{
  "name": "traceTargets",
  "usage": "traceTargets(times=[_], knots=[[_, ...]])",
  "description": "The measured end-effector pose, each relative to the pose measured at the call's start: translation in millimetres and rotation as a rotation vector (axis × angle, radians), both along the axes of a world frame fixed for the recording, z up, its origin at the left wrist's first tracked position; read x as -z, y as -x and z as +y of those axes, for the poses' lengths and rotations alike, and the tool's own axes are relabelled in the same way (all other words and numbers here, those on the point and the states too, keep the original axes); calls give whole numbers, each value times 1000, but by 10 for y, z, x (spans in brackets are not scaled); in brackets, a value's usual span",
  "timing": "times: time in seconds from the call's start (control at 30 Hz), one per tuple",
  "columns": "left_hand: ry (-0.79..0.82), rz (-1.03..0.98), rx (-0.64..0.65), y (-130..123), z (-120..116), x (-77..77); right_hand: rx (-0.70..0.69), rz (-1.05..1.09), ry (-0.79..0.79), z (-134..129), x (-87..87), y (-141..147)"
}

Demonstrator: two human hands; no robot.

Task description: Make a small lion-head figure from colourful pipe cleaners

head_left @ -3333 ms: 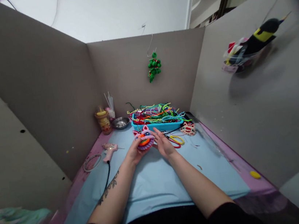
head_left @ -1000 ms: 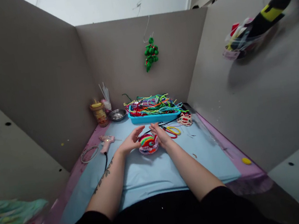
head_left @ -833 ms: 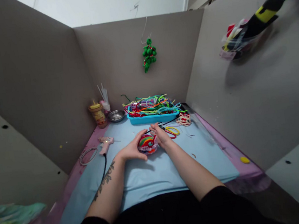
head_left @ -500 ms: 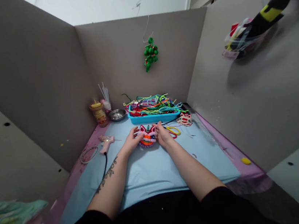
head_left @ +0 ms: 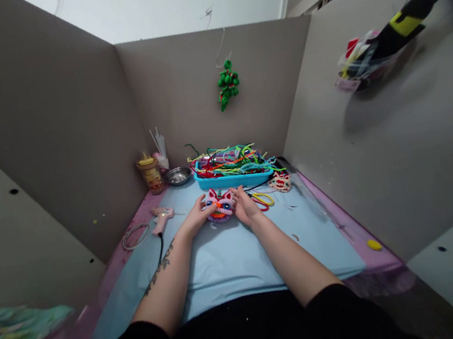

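A small lion-head figure (head_left: pixel 220 207) of fuzzy pipe cleaners is held just above the blue cloth. It has pink and red ears, blue eyes, an orange mouth and a purple lower edge. My left hand (head_left: pixel 197 215) grips its left side, with the thumb across the front. My right hand (head_left: pixel 247 207) is at its right side, fingers curled by the ear; part of their contact is hidden. Right of my right hand lie scissors (head_left: pixel 264 200) with yellow and red handles. A similar cream and red lion-head piece (head_left: pixel 280 181) rests farther back.
A blue tray (head_left: pixel 234 180) heaped with coloured pipe cleaners stands at the back. On the left are a pink glue gun (head_left: pixel 161 218) with its cable, a metal bowl (head_left: pixel 178 176) and a jar (head_left: pixel 151 175). Grey partitions (head_left: pixel 174 87) enclose the table; a green ornament (head_left: pixel 227 85) hangs behind.
The lion head has turned in my hands, so its face and both blue eyes now show more fully. It has shifted slightly left. Both hands stay around it.
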State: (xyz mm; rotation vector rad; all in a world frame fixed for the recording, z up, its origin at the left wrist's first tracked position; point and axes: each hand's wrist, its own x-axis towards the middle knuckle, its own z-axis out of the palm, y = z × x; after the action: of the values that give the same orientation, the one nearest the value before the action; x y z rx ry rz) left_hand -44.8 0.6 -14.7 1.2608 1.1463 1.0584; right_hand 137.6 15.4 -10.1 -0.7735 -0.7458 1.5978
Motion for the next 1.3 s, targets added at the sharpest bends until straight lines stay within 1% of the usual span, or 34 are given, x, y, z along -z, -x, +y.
traceTargets(times=[0.1,0.17,0.23,0.33,0.4,0.53,0.6,0.8,0.9,1.0,1.07,1.23,1.3], knots=[[99,-37,-84,-34,4,-23,-71,21,34,-35,-24,-34],[132,-23,-122,-48,-1,-48,-140,-8,-5,-63,-30,-41],[147,-10,-138,-60,-12,-78,-178,-47,-43,-78,-25,-38],[145,-16,-142,-67,-27,-120,-172,-80,-22,-63,-5,-42],[142,-20,-154,-61,-29,-138,-153,-77,48,-37,8,-54],[47,12,-163,-32,-18,-135,-135,-45,188,-6,11,-66],[-13,18,-150,-20,-13,-121,-155,-12,199,-7,4,-57],[-190,-58,-62,-28,-7,-64,-174,65,214,-1,21,-40],[-244,-56,-72,-46,19,-16,-171,67,163,-4,39,-32],[-210,-94,-143,-47,59,34,-146,32,21,-22,45,-4],[-185,-113,-160,-29,69,51,-117,-8,-56,-32,50,17],[-102,-36,-48,31,10,21,-73,-84,-49,-22,74,39],[-101,-7,-31,35,-14,6,-66,-97,-57,-17,80,40]])
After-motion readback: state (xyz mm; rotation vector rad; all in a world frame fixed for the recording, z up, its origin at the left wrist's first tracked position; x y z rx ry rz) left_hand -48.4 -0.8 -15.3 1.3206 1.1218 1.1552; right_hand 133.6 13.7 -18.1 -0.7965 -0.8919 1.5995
